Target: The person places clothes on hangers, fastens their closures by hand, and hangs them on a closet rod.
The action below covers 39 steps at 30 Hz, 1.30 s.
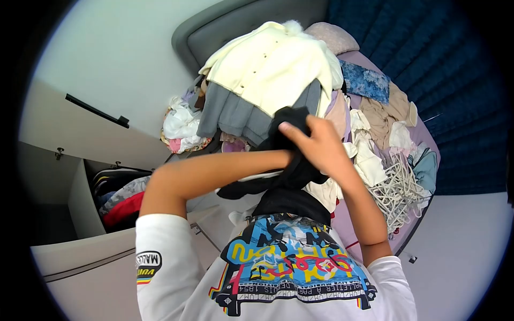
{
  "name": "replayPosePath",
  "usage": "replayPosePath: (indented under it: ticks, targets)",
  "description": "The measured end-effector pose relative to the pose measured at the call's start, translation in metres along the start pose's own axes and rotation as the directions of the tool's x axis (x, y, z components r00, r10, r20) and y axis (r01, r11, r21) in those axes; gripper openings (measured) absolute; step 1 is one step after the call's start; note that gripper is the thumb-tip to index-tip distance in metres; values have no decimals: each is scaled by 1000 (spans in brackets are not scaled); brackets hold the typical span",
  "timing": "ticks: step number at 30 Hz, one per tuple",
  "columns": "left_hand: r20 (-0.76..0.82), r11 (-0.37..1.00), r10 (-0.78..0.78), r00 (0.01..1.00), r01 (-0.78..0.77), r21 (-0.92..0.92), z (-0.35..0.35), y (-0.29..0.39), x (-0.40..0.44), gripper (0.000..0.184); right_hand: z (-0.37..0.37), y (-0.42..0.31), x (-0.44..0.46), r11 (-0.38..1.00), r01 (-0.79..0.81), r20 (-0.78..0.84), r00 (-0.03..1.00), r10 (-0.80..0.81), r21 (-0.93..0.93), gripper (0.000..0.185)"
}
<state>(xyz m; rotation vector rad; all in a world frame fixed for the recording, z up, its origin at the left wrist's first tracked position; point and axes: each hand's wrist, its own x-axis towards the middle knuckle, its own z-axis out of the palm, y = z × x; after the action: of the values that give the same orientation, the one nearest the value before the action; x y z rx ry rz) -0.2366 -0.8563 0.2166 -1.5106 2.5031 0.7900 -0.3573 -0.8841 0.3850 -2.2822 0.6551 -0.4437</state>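
Note:
A black garment (292, 120) is bunched up in front of my chest, with parts of it hanging down to the left. My right hand (316, 142) grips its upper part, thumb on top of the cloth. The left forearm reaches across from the left and goes into the black cloth, so that hand and its fingers are hidden. Just beyond lies a cream buttoned jacket (267, 61) on top of a grey garment (230, 109), both on the heap on the bed.
White hangers (399, 187) lie tangled on the bed's right side near beige clothes (380, 115) and a blue patterned cloth (365, 81). At left, an open cabinet (85, 198) holds folded clothes. A grey headboard (195, 37) stands behind; dark blue curtains (428, 64) hang at right.

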Motion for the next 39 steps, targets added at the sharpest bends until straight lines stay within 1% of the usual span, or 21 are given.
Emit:
replayPosePath:
  ticks: [3,5,8,12,15,16,17,19,21,23,24,26,27,28,29,30,31,34,36,37,39]
  targets:
    - [133,981,113,985,-132,140,3,-19,14,27,-17,27,-3,998,-69,-28,997,69,11,56]
    - [202,963,163,966,-201,181,1,-35,18,30,-18,52,-16,965,-105,63,994,92,242,47]
    - [277,941,206,939,-267,207,7,-59,12,34,10,71,-39,984,167,179,968,-177,68,35]
    - [322,940,200,926,-273,203,14,-94,-6,40,30,79,-46,995,54,219,973,-71,83,33]
    - [344,970,161,925,-213,119,-6,-106,-22,50,46,90,-49,942,-77,385,921,-58,327,29]
    - [404,927,319,857,-371,56,-28,-106,-25,51,57,86,-47,954,-66,316,948,-32,294,29]
    - [408,955,245,879,-291,52,-33,-112,-32,47,68,79,-46,964,-58,247,969,-8,259,30]
    - [388,995,-52,920,83,-64,-41,-119,-54,39,83,64,-37,960,-34,189,982,-20,278,32]
    - [317,920,-246,916,324,-220,-68,-106,-86,33,93,54,-30,943,-7,37,999,-6,333,30]
    - [132,919,-329,935,349,-181,-139,-46,-134,31,103,60,-25,947,73,-64,996,-56,313,31]
    - [-136,851,-322,937,224,-474,-147,-38,-169,33,100,61,-24,939,64,-79,996,-40,337,31]
    - [-627,811,-516,583,97,-577,-152,-12,-224,41,85,56,-23,918,22,-74,997,8,396,34]
    - [-630,819,-509,587,103,-565,-144,-13,-227,41,84,64,-23,903,21,-64,998,7,429,36]
    - [-692,708,-698,184,29,-706,-125,-20,-224,44,78,66,-22,904,32,-50,999,-12,426,37]
    - [-565,601,-790,-238,-119,-791,-103,-32,-221,48,72,68,-23,906,37,-29,999,-27,421,38]
    - [-534,551,-823,-194,-48,-833,-84,-49,-210,56,69,71,-24,917,48,-20,999,-43,397,39]
    - [-439,436,-897,-47,63,-898,-75,-49,-201,61,67,74,-25,916,49,-20,999,-45,399,39]
    - [-461,458,-887,20,-91,-884,-55,-48,-170,49,58,66,-26,915,69,-44,997,-57,398,40]
    - [-345,270,-929,135,-393,-879,-41,-57,-161,37,52,73,-26,924,76,-63,996,-57,376,38]
    - [-343,263,-928,145,-394,-880,-42,-54,-162,37,47,79,-24,931,97,-90,994,-69,353,36]
    - [-455,316,-884,103,-586,-746,-52,-35,-171,28,30,83,-17,928,27,-20,1000,-21,373,29]
